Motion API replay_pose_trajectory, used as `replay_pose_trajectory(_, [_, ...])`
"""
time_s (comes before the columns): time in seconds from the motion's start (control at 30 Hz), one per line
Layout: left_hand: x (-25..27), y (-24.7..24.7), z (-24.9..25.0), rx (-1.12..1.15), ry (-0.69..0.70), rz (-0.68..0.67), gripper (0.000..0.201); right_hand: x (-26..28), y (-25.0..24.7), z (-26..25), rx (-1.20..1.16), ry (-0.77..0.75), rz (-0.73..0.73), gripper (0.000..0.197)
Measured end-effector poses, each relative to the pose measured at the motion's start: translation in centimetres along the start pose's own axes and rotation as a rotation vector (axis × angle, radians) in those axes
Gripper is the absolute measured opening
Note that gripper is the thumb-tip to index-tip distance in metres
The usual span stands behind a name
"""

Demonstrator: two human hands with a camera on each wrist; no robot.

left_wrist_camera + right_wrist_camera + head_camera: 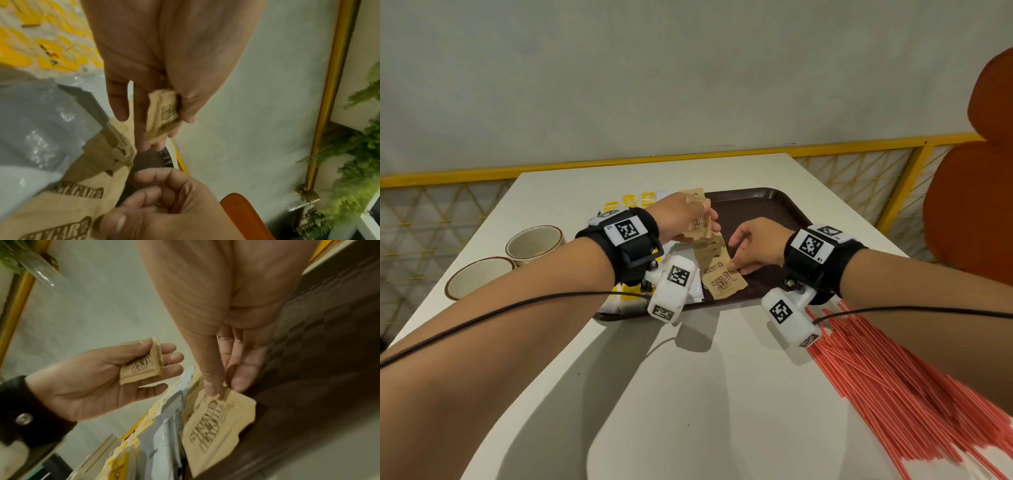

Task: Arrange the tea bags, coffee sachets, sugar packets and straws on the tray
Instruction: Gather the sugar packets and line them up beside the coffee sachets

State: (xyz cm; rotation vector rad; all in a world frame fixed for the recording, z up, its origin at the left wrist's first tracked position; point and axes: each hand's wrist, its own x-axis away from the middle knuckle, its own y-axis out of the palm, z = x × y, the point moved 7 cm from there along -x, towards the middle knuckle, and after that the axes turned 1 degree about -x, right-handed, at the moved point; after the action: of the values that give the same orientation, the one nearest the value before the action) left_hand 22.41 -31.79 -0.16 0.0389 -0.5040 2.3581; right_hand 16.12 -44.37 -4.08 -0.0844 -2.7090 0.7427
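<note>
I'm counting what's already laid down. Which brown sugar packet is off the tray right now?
The folded brown sugar packet held in the left hand, lifted above the tray. The others lie flat in a row; the right hand touches the nearest one.

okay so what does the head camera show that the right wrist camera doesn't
Only the head view shows the red straws lying on the table near the right forearm, and two cups left of the tray. Only the right wrist view shows the left hand's palm side, thumb pressing the sugar packets against its fingers. Both show the left hand holding those packets, the right hand touching a sugar packet on the tray, and the brown tray.
</note>
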Motion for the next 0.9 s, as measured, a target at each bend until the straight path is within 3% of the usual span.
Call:
replay_pose_trajectory(0.1, [0.4, 0.4, -0.6, 0.159, 0.03, 0.005, 0.03, 0.9, -1.1, -0.9, -0.063, -0.076, 0.054, 0.031])
replay_pose_trajectory(0.17, [0.9, 1.3, -0.7, 0.266, 0.064, -0.025, 0.03, 2.0, -1.0, -2.1, -0.2, -0.167, -0.028, 0.034])
replay_pose_trajectory(0.27, [1.4, 3.1, -0.5, 0.299, 0.1, -0.124, 0.038, 3.5, -0.8, -3.3, -0.382, -0.226, -0.093, 0.021])
replay_pose_trajectory(0.33, [1.9, 3.8, -0.3, 0.23, 0.1, -0.16, 0.04, 3.8, -1.0, -3.2, -0.366, -0.215, -0.077, 0.015])
replay_pose_trajectory(0.4, [2.4, 3.9, -0.1, 0.002, 0.124, -0.153, 0.035, 4.0, -1.3, -2.6, -0.287, -0.176, -0.069, 0.013])
replay_pose_trajectory(0.5, [2.5, 2.4, 0.4, -0.306, 0.172, 0.001, 0.022, 4.1, -1.2, -1.3, -0.165, -0.081, -0.087, 0.006])
replay_pose_trajectory(0.6, [2.1, 0.9, 0.4, -0.371, 0.151, 0.119, 0.017, 3.8, -0.2, -0.1, -0.069, 0.005, -0.129, 0.006])
replay_pose_trajectory(0.73, [2.1, 0.7, -0.3, -0.525, 0.072, 0.096, 0.012, 2.8, 0.8, 0.8, 0.009, 0.056, -0.124, 0.006])
replay_pose_trajectory(0.9, [2.2, 0.5, -0.7, -0.587, 0.078, 0.109, 0.013, 2.0, 0.7, 0.6, -0.061, 0.081, -0.044, 0.007])
